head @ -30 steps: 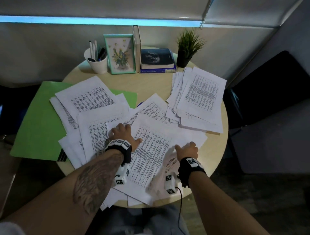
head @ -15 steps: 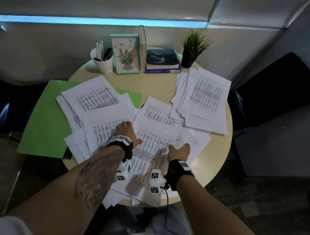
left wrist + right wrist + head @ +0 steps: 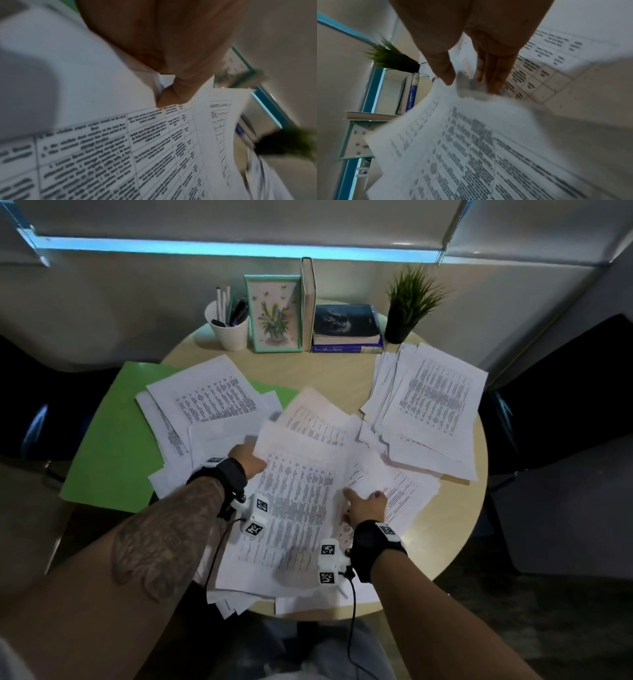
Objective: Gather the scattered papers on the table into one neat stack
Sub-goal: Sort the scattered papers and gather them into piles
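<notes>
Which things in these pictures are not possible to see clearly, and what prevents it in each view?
- Left hand fingers: head view, hidden under the lifted white printed sheets.
- Table text on those sheets: all three views, motion-blurred or too small to read.
- Green paper folder: head view, partly covered by the left white paper pile.
- Right hand grip: head view shows only its back; right wrist view blurred.
</notes>
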`<state>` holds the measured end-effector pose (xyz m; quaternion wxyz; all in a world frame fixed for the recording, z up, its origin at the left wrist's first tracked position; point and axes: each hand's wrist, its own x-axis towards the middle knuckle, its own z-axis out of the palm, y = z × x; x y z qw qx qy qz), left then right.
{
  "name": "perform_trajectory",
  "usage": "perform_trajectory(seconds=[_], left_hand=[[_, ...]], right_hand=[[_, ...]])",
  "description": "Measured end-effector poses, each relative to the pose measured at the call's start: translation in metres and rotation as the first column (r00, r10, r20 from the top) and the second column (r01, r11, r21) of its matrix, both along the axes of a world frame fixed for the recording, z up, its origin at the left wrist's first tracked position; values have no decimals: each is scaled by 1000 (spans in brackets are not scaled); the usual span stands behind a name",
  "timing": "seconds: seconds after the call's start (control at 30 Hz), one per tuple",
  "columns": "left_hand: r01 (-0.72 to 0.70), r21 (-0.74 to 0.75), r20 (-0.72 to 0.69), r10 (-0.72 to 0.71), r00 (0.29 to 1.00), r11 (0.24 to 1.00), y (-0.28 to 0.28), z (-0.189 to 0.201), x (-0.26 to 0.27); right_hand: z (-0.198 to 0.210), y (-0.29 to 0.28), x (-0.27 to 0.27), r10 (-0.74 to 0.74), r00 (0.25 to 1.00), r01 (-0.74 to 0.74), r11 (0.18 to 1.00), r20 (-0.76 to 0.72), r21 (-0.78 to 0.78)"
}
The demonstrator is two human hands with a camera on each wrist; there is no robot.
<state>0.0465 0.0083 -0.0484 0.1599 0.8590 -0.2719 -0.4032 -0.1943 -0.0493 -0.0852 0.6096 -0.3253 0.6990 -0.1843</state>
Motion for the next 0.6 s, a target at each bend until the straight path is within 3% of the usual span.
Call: perform_trajectory(seconds=[0.07, 0.13, 0.2, 0.27, 0.4, 0.5, 0.6], left_hand=[[-101, -20, -46, 100, 994, 995, 10, 7, 17], [-264, -74, -158, 250, 955, 962, 21, 11, 31], [-400, -114, -277, 357, 892, 910, 29, 16, 40], [-456, -142, -387, 375, 842, 878, 34, 8, 53], [-470, -222, -443, 341, 829, 854, 32, 26, 51], [-399, -287, -422, 258, 869, 871, 20, 60, 39], [-276, -333, -289, 181, 940, 902, 7, 89, 27]], right_hand=[[0, 4, 5, -80, 992, 71, 994, 100, 88], [3, 6, 12, -63, 988, 48, 993, 143, 108], [5, 4, 21, 114, 989, -118, 992, 94, 35], [17, -1, 31, 318, 948, -316, 946, 16, -70], [46, -26, 43, 453, 887, -457, 823, -96, -337], [72, -47, 45, 437, 896, -426, 791, -82, -438], [92, -66, 40, 426, 896, -428, 761, -121, -487]])
